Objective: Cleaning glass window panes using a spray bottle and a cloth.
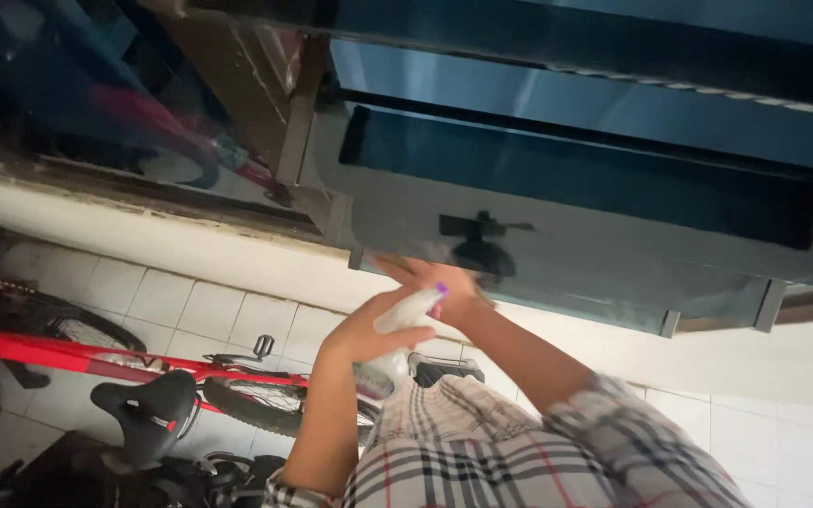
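Observation:
My left hand [361,329] comes up from the lower left and is wrapped around a white spray bottle [405,312] with a purple tip. My right hand [439,282], on a plaid-sleeved arm from the right, sits just behind the bottle's head. It is blurred, with fingers stretched toward the lower edge of a dark tinted window pane [566,188]. Whether it grips the sprayer head is unclear. Both hands are right below the pane's bottom frame, near a black window handle [482,230].
A red bicycle [68,353] with a black saddle [148,409] stands at the lower left against a white tiled wall [199,306]. More tinted glass and a brown window frame [298,103] fill the top. My plaid shirt [501,452] covers the bottom centre.

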